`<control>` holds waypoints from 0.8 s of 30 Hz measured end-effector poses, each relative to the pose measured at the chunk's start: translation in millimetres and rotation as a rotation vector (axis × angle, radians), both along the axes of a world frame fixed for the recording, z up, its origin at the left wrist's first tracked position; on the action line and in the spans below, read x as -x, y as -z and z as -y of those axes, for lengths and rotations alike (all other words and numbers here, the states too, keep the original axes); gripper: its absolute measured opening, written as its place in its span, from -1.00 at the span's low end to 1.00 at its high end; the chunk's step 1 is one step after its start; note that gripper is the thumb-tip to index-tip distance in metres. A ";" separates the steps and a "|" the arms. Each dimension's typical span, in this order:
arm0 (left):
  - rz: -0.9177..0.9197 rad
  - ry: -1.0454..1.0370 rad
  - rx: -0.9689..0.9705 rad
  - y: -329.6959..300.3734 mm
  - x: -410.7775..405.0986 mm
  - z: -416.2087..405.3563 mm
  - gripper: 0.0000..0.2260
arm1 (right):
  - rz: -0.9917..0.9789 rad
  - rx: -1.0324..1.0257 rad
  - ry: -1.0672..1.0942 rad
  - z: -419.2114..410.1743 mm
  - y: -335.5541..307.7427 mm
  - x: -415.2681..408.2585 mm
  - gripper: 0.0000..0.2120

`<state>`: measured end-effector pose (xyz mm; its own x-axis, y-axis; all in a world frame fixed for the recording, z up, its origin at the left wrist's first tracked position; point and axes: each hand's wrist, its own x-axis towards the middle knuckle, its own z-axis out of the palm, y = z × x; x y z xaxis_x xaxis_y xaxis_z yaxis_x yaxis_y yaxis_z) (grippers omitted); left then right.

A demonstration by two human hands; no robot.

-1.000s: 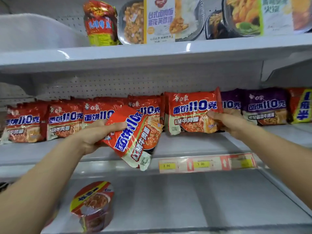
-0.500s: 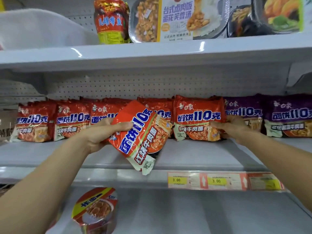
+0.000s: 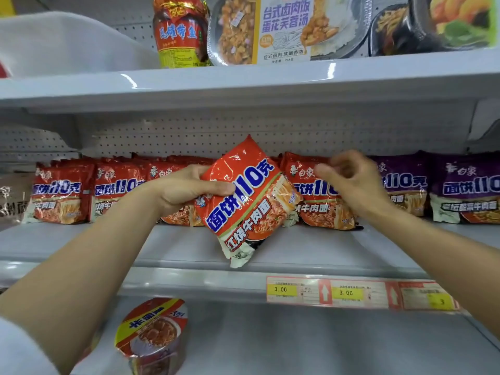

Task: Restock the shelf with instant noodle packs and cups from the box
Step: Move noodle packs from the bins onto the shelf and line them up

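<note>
My left hand (image 3: 186, 190) grips a red instant noodle pack (image 3: 251, 201) by its left edge, tilted, in front of the middle shelf (image 3: 311, 247). A row of red noodle packs (image 3: 62, 196) stands along the back of that shelf. My right hand (image 3: 349, 182) hovers with loosely curled fingers in front of the rightmost red pack (image 3: 319, 204), holding nothing. Purple noodle packs (image 3: 465, 188) stand to the right. A noodle cup (image 3: 151, 331) lies on the lower shelf at the left.
The upper shelf (image 3: 243, 82) carries a red jar (image 3: 180, 31) and ready-meal trays (image 3: 284, 28). Price tags (image 3: 357, 293) line the middle shelf's front edge. The front half of the middle shelf is bare metal.
My right hand has let go of the rightmost red pack and drawn back. My left hand has raised the tilted pack higher and to the right.
</note>
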<state>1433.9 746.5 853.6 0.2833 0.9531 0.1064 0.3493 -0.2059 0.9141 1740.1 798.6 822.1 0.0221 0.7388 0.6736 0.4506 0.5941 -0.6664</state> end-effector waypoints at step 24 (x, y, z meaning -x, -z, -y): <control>-0.179 -0.699 -0.572 23.1 -19.9 -46.6 -0.43 | -0.289 0.495 -0.296 -20.8 22.5 70.8 -0.62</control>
<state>1453.9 793.2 830.5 -0.2793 0.7297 0.6242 0.6907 -0.2988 0.6585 1669.3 819.4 799.6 -0.1010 0.9633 0.2488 0.0764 0.2568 -0.9634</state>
